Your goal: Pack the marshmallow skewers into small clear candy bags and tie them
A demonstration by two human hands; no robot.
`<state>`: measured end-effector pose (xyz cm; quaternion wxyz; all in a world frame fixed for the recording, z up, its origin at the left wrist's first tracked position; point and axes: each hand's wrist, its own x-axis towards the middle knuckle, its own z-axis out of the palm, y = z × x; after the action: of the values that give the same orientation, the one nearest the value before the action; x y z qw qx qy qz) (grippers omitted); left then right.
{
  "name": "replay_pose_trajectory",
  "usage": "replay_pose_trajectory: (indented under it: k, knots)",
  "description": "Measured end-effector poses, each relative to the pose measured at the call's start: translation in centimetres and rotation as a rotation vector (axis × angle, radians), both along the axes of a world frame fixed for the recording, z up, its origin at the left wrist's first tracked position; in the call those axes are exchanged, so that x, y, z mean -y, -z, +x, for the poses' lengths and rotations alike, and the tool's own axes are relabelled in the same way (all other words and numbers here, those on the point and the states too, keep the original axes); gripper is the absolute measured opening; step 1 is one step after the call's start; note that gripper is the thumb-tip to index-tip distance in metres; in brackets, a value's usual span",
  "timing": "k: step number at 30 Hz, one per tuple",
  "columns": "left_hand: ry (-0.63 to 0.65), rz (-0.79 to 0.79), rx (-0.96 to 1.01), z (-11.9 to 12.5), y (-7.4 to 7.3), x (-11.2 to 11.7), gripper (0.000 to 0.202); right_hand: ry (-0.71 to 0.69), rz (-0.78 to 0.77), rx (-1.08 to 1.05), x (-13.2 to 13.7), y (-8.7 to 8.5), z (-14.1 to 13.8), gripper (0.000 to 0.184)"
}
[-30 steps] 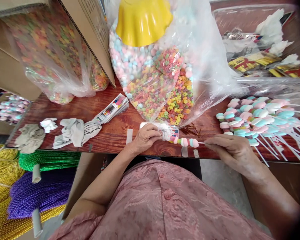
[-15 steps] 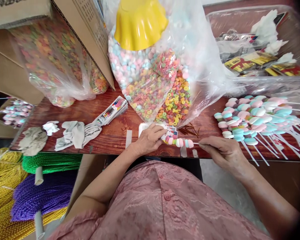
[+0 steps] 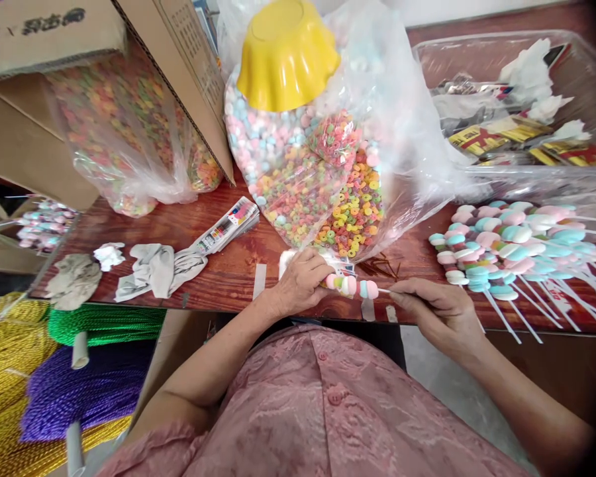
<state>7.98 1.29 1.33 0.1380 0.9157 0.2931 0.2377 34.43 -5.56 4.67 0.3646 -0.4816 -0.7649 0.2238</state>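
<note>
A candy skewer (image 3: 350, 285), with pink, white and green sweets threaded on a thin white stick, lies level between my hands at the table's front edge. My right hand (image 3: 440, 310) pinches the bare stick at its right end. The fingers of my left hand (image 3: 305, 281) are closed about the leftmost sweets, partly hiding them. Beneath my left hand sits a white object (image 3: 285, 261), mostly covered, with a printed wrapper beside it. Finished-looking marshmallow skewers (image 3: 511, 245) are piled to the right of my right hand, sticks pointing right.
Behind my hands stand clear bags of marshmallows and gummy rings (image 3: 352, 218), topped by a yellow bowl (image 3: 288, 59). Flat printed wrappers (image 3: 228, 225), grey gloves (image 3: 153, 268) and a cardboard box (image 3: 189, 73) are at left. A clear bin (image 3: 516, 172) stands back right.
The skewer has shifted slightly left and more of its left end sits in my left fingers. My right hand still pinches the stick. The whole view has moved a little.
</note>
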Motion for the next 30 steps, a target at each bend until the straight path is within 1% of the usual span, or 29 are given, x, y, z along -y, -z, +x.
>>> replay_pose_trajectory:
  k: [1, 2, 5, 7, 9, 11, 13, 15, 17, 20, 23, 26, 27, 28, 30]
  knots:
    - [-0.005, 0.001, 0.012, 0.0, -0.1, 0.0, 0.023, -0.004, 0.027, 0.017, 0.0, 0.1, -0.2, 0.013]
    - [-0.016, 0.005, 0.02, 0.0, -0.1, 0.0, 0.025, -0.003, 0.093, 0.081, 0.0, 0.0, -0.4, 0.013]
    - [-0.042, 0.02, -0.017, -0.1, -0.2, 0.0, 0.026, 0.003, 0.388, 0.442, 0.2, -0.8, -0.6, 0.016]
    - [-0.059, 0.029, -0.084, -0.3, -0.4, 0.1, 0.026, -0.028, 0.522, 0.643, 0.3, -2.0, -0.7, 0.018]
    - [-0.087, 0.041, -0.163, -0.3, -0.8, 0.3, 0.025, -0.082, 0.583, 0.744, 0.2, -3.4, -1.0, 0.018]
    - [-0.115, 0.048, -0.245, -0.2, -1.3, 0.4, 0.021, -0.135, 0.614, 0.782, 0.0, -4.5, -1.2, 0.017]
    - [-0.128, 0.035, -0.311, 0.0, -1.8, 0.5, 0.015, -0.189, 0.616, 0.762, -0.4, -5.1, -1.4, 0.018]
    - [-0.139, 0.003, -0.349, 0.3, -2.1, 0.6, 0.01, -0.227, 0.594, 0.701, -0.9, -4.9, -1.5, 0.019]
    - [-0.151, -0.037, -0.354, 0.5, -2.1, 0.7, 0.01, -0.242, 0.548, 0.627, -1.5, -4.3, -1.5, 0.02]
    - [-0.154, -0.108, -0.306, 0.8, -2.0, 1.1, 0.015, -0.222, 0.478, 0.542, -2.0, -2.8, -1.6, 0.021]
    - [-0.164, -0.176, -0.269, 1.1, -2.0, 1.5, 0.018, -0.2, 0.487, 0.535, -2.2, -1.7, -2.1, 0.022]
    - [-0.168, -0.244, -0.25, 1.4, -2.1, 1.9, 0.015, -0.225, 0.487, 0.55, -2.6, -1.5, -2.3, 0.022]
    - [-0.15, -0.267, -0.227, 1.4, -2.1, 2.0, 0.017, -0.246, 0.453, 0.553, -2.9, -1.6, -2.3, 0.022]
    - [-0.128, -0.284, -0.197, 1.4, -2.0, 2.1, 0.025, -0.271, 0.407, 0.549, -3.2, -1.8, -2.2, 0.022]
    - [-0.078, -0.291, -0.137, 1.3, -1.9, 2.1, 0.053, -0.275, 0.3, 0.516, -3.8, -2.3, -1.8, 0.023]
